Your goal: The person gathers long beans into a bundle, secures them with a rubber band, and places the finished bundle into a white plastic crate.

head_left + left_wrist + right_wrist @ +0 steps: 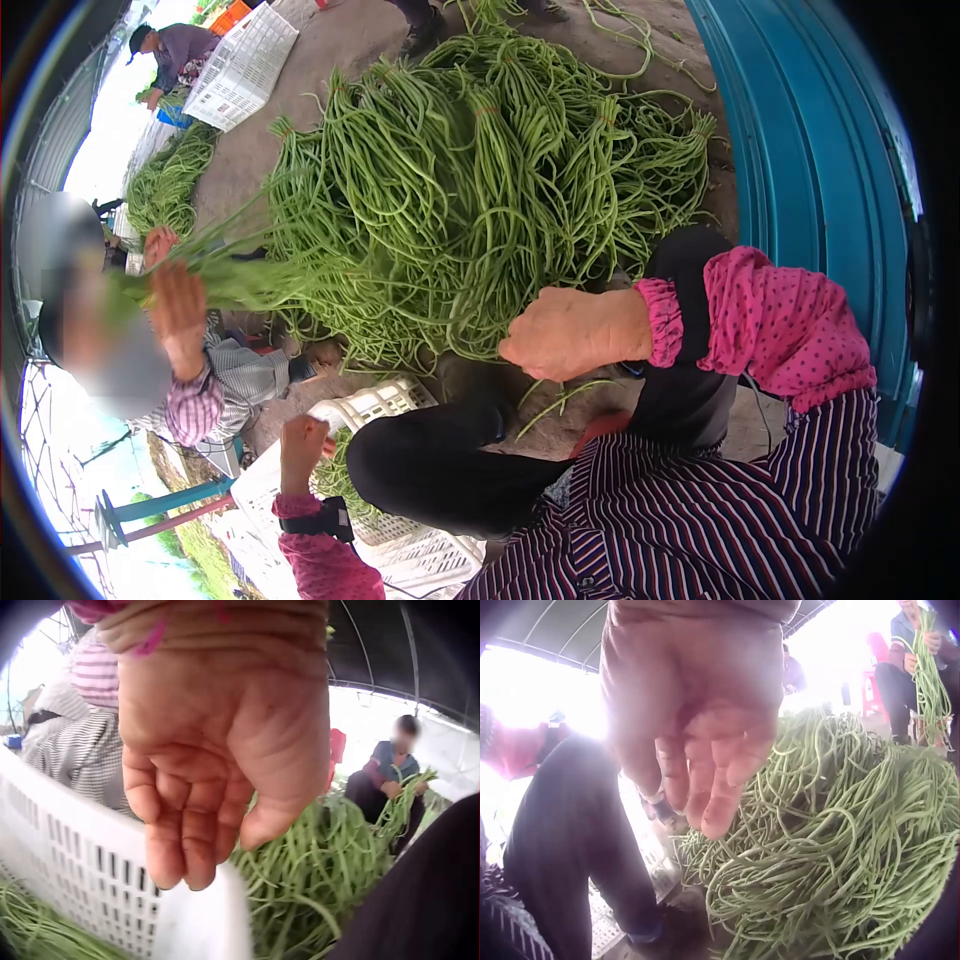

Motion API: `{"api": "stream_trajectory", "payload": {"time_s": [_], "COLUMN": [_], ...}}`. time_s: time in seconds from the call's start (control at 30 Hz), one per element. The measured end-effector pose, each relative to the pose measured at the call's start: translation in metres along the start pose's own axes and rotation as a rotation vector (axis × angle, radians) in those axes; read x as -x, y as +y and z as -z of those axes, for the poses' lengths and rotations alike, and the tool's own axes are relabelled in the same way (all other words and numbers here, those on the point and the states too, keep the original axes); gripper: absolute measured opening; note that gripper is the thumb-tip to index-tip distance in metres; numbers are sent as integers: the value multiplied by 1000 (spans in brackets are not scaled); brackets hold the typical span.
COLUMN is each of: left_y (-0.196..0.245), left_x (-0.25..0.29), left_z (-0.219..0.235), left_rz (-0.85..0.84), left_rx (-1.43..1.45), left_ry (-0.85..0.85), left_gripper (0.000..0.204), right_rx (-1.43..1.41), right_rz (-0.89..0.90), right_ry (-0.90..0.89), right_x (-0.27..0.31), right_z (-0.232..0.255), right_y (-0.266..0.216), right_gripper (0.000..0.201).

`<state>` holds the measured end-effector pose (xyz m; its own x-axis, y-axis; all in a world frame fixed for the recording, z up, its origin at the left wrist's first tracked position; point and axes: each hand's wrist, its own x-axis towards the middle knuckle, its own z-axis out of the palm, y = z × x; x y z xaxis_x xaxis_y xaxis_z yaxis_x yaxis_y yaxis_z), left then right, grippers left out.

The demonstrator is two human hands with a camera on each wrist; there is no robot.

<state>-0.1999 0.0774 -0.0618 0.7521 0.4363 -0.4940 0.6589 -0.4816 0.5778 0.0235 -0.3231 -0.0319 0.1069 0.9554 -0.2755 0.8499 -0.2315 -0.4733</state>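
Note:
My right hand (pixel 580 332) is over the near edge of a large heap of long beans (pixel 480 180), many tied in bundles. In the right wrist view its fingers (pixel 718 802) hang loosely bent with nothing in them, and the heap lies behind. Lower left, my left hand (pixel 303 450) hovers by a white slatted crate (pixel 385 400) with long beans inside. The left wrist view has that hand's fingers (pixel 199 847) relaxed and holding nothing, in front of the crate's rim.
At the left, another person's hand (pixel 180 305) is among blurred long beans. A second person bends by a white crate (pixel 240 70) at the top left, near a smaller bean pile (pixel 172 185). A blue metal panel (pixel 810 160) bounds the right. My knees stand between the hands.

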Motion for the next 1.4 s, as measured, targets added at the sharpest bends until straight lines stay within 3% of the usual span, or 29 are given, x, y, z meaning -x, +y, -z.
{"api": "stream_trajectory", "payload": {"time_s": [0.1,0.17,0.33,0.47,0.53,0.6,0.63,0.77,0.87,1.03,1.17,1.3,1.4], "left_y": [83,134,216,239,259,267,271,286,297,308,313,316,324], "left_x": [-20,-36,-98,-147,-157,-175,-183,-203,-212,-226,-239,-252,-258], "left_z": [-17,-33,-82,-112,-121,-130,-134,-148,-154,-163,-179,-209,-225], "left_rz": [-189,-271,-403,-508,-459,-511,-537,-530,-594,-590,-506,-582,-533], "left_rx": [154,100,41,-185,-165,-205,-227,-236,-327,-367,-210,-156,-114], "left_ry": [-132,-213,-343,-313,-345,-292,-267,-275,-281,-308,-396,-256,-224], "left_gripper": [14,15,20,25,26,26,26,27,26,27,28,29,27], "right_rx": [7,13,-62,-5,3,-48,-52,-35,-8,-17,-32,-93,-82], "right_rz": [19,36,98,180,158,207,239,264,249,267,239,259,263], "right_ry": [6,-13,30,201,150,111,227,253,389,374,334,338,311], "right_x": [2,1,7,20,13,18,19,27,26,23,21,20,20], "right_z": [4,3,3,3,-5,7,-2,4,-1,11,9,7,10], "right_y": [-8,-12,-12,-14,-15,-15,-12,-9,-7,-6,-11,-10,-8], "right_gripper": [18,18,17,16,19,19,18,14,11,10,8,10,11]}}
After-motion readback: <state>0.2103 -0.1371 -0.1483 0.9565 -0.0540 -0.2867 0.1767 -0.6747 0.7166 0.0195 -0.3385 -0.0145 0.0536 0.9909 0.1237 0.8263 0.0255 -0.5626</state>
